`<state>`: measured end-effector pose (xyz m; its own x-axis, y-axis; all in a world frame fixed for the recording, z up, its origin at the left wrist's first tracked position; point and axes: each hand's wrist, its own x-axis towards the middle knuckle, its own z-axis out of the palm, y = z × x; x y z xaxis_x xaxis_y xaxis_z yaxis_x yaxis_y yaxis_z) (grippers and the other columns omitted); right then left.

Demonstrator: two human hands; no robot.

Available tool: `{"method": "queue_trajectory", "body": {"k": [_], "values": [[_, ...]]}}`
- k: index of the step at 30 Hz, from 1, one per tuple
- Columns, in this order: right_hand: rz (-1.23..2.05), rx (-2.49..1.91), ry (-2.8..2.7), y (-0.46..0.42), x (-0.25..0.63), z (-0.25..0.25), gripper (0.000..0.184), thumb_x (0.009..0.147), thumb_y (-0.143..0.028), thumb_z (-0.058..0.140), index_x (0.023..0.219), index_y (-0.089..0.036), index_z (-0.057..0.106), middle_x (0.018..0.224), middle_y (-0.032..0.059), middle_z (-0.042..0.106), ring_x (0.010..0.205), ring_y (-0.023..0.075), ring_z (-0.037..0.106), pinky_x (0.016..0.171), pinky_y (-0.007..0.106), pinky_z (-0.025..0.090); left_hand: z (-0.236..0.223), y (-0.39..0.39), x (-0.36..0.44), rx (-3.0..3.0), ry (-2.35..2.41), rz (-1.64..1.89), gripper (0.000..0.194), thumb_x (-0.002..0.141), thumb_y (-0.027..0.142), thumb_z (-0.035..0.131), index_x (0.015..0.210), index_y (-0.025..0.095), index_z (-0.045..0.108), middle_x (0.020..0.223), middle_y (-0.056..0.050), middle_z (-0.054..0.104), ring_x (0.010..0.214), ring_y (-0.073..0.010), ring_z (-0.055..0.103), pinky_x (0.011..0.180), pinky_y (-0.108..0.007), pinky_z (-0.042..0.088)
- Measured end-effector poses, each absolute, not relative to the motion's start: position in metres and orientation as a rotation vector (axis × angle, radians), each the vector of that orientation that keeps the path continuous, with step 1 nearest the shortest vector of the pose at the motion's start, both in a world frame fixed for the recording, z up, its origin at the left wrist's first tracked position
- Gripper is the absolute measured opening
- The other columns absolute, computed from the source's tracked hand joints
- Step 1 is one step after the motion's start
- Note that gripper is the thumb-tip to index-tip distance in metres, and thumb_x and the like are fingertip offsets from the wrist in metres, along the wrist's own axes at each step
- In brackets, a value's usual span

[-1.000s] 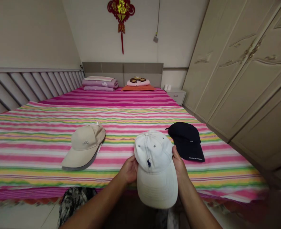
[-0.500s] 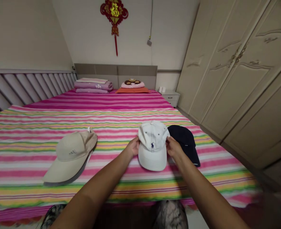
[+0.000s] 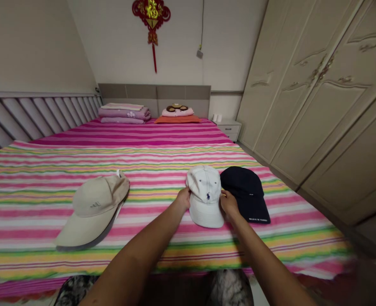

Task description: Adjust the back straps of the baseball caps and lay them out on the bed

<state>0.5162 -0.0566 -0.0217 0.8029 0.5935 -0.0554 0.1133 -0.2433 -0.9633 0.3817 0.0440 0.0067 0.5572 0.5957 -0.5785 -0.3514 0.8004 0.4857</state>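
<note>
A white baseball cap (image 3: 203,204) with a small dark blue logo rests on or just above the striped bed cover, brim toward me. My left hand (image 3: 184,199) is closed on its left side, the fingertips partly hidden behind the cap. On the opposite side my right hand (image 3: 230,204) pinches the cap's edge between thumb and fingers. Close to the right hand lies a black cap (image 3: 247,191) with pale lettering on its brim. A beige cap (image 3: 94,206) lies apart from both hands, farther left, its brim pointing to the lower left.
The striped bed cover (image 3: 156,178) spreads beneath the caps. Folded purple bedding (image 3: 124,114) and a pink and orange pile (image 3: 177,117) sit by the headboard (image 3: 171,93). A wardrobe (image 3: 302,106) and a small nightstand (image 3: 229,128) stand on the right; a railing (image 3: 41,114) runs along the left.
The white cap has turned slightly, and its crown's right edge has shifted left. More of the black cap shows. My right hand has moved slightly left and down; the beige cap stays put.
</note>
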Motion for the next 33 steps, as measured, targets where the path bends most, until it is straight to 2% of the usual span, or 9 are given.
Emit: {"method": "queue_trajectory", "body": {"k": [8, 13, 17, 20, 23, 26, 28, 33], "values": [[0.328, -1.883, -0.707, -0.056, 0.521, -0.012, 0.023, 0.084, -0.027, 0.051, 0.104, -0.014, 0.055, 0.099, 0.0057, 0.060, 0.087, 0.0173, 0.059, 0.077, 0.038, 0.048, 0.009, 0.049, 0.392, 0.462, 0.841, 0.601, 0.011, 0.074, 0.016, 0.054, 0.080, 0.011, 0.061, 0.064, -0.006, 0.065, 0.059, -0.0181, 0.062, 0.068, -0.032, 0.051], [0.278, -1.983, -0.747, -0.055, 0.522, -0.018, 0.019, 0.084, -0.028, 0.051, 0.095, -0.014, 0.058, 0.095, 0.0049, 0.061, 0.083, 0.0162, 0.059, 0.075, 0.037, 0.048, 0.000, 0.052, 0.391, 0.556, 0.931, 0.541, 0.019, 0.083, 0.025, 0.049, 0.091, 0.010, 0.057, 0.081, -0.005, 0.063, 0.069, -0.0126, 0.060, 0.066, -0.031, 0.050], [0.194, -2.020, -0.761, -0.058, 0.518, -0.019, 0.020, 0.084, -0.030, 0.051, 0.095, -0.014, 0.058, 0.094, 0.0053, 0.061, 0.084, 0.0170, 0.059, 0.076, 0.038, 0.047, 0.001, 0.052, 0.384, 0.669, 0.979, 0.506, 0.023, 0.083, 0.029, 0.049, 0.096, 0.011, 0.055, 0.089, -0.005, 0.059, 0.074, -0.0118, 0.057, 0.065, -0.029, 0.049], [0.083, -2.017, -0.773, -0.068, 0.501, -0.016, 0.028, 0.085, -0.028, 0.043, 0.101, -0.010, 0.057, 0.099, 0.0143, 0.061, 0.093, 0.0238, 0.057, 0.082, 0.043, 0.042, 0.006, 0.048, 0.374, 0.738, 0.984, 0.480, 0.022, 0.084, 0.029, 0.047, 0.093, 0.011, 0.055, 0.086, -0.004, 0.059, 0.071, -0.0111, 0.057, 0.063, -0.028, 0.048], [-0.044, -1.988, -0.837, -0.089, 0.470, -0.017, 0.044, 0.083, -0.033, 0.037, 0.115, -0.003, 0.049, 0.115, 0.0238, 0.053, 0.108, 0.0306, 0.047, 0.089, 0.045, 0.036, 0.009, 0.037, 0.359, 0.794, 0.968, 0.502, 0.014, 0.082, 0.023, 0.050, 0.082, 0.010, 0.055, 0.075, -0.004, 0.059, 0.066, -0.0116, 0.057, 0.065, -0.028, 0.048], [-0.137, -1.977, -0.969, -0.109, 0.435, -0.026, 0.064, 0.073, -0.043, 0.050, 0.122, -0.003, 0.042, 0.129, 0.0252, 0.041, 0.119, 0.0343, 0.036, 0.095, 0.048, 0.029, 0.009, 0.022, 0.338, 0.837, 0.935, 0.583, 0.003, 0.074, 0.014, 0.055, 0.074, 0.013, 0.052, 0.065, -0.003, 0.058, 0.062, -0.0113, 0.057, 0.071, -0.028, 0.046], [-0.253, -2.037, -1.122, -0.117, 0.420, -0.034, 0.075, 0.069, -0.045, 0.056, 0.126, -0.002, 0.037, 0.132, 0.0274, 0.036, 0.122, 0.0364, 0.031, 0.096, 0.050, 0.026, 0.007, 0.010, 0.321, 0.862, 0.916, 0.638, 0.007, 0.071, 0.013, 0.057, 0.074, 0.014, 0.051, 0.064, -0.001, 0.057, 0.062, -0.0099, 0.057, 0.074, -0.026, 0.045], [-0.324, -2.181, -1.242, -0.116, 0.417, -0.044, 0.073, 0.070, -0.039, 0.058, 0.126, 0.003, 0.035, 0.130, 0.0316, 0.035, 0.122, 0.0377, 0.031, 0.095, 0.047, 0.029, 0.003, -0.012, 0.274, 0.962, 0.898, 0.691, 0.020, 0.062, 0.018, 0.064, 0.080, 0.013, 0.056, 0.070, -0.002, 0.059, 0.067, -0.0105, 0.057, 0.074, -0.026, 0.044]]}}
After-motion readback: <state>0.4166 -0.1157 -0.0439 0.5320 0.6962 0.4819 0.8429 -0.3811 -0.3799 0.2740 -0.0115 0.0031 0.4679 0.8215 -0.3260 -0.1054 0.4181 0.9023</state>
